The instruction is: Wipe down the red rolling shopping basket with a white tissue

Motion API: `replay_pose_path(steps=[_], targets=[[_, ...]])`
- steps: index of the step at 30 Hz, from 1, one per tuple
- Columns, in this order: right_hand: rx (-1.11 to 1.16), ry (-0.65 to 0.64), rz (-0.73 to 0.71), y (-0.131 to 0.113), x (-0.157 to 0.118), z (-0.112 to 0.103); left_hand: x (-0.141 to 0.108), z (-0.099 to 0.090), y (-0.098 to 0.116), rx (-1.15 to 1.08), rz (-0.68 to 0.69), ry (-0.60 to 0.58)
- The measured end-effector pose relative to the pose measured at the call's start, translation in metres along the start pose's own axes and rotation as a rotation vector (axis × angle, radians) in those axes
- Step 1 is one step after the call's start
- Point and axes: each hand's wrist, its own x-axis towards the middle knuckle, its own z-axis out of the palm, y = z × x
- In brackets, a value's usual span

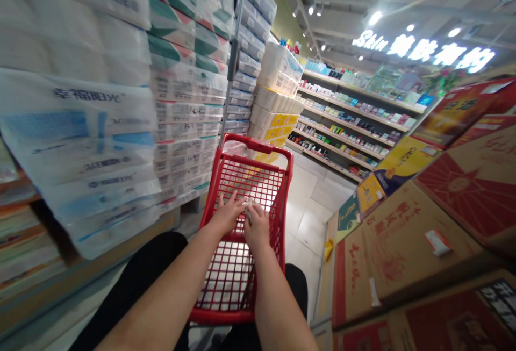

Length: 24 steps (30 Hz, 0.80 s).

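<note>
A red plastic shopping basket (226,316) with a grid of square holes stands between my knees, tilted in view. Above it my left hand (230,214) is stretched forward with its fingers spread. Close beside it, my right hand (257,224) has its fingers curled together. A small whitish thing (247,205) shows at the right hand's fingertips, close to the left forefinger; it is too small and blurred to name. Beyond both hands, the basket's red handle (258,145) stands up at the far end, with neither hand on it.
Tall stacks of wrapped paper rolls (116,104) and tissue packs (185,125) line the left. Cardboard cartons (403,233) are piled on the right. A tiled floor aisle (310,200) runs between them to shelves of small boxed goods (355,109). A metal post (234,55) rises among the stacks.
</note>
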Motion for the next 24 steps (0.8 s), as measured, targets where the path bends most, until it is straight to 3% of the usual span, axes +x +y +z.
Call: replay_pose_path(steps=[4, 8, 12, 16, 21, 24], targets=[[-0.062, 0.048, 0.149, -0.004, 0.003, 0.002, 0.001, -0.002, -0.005, 0.017, 0.022, -0.002], [-0.03, -0.003, 0.096, -0.005, 0.004, 0.003, 0.002, 0.001, -0.012, 0.046, 0.019, 0.009], [-0.035, 0.09, 0.206, -0.002, 0.006, 0.004, 0.003, 0.003, -0.014, 0.059, 0.019, 0.017], [0.024, 0.019, 0.086, 0.0, 0.007, 0.006, 0.003, 0.002, -0.014, 0.065, 0.019, 0.027], [-0.016, 0.087, 0.201, -0.001, 0.008, 0.004, 0.002, -0.003, -0.011, 0.067, 0.027, 0.009], [0.023, 0.052, 0.127, -0.003, 0.007, 0.004, 0.0, -0.008, -0.006, 0.046, 0.008, 0.008]])
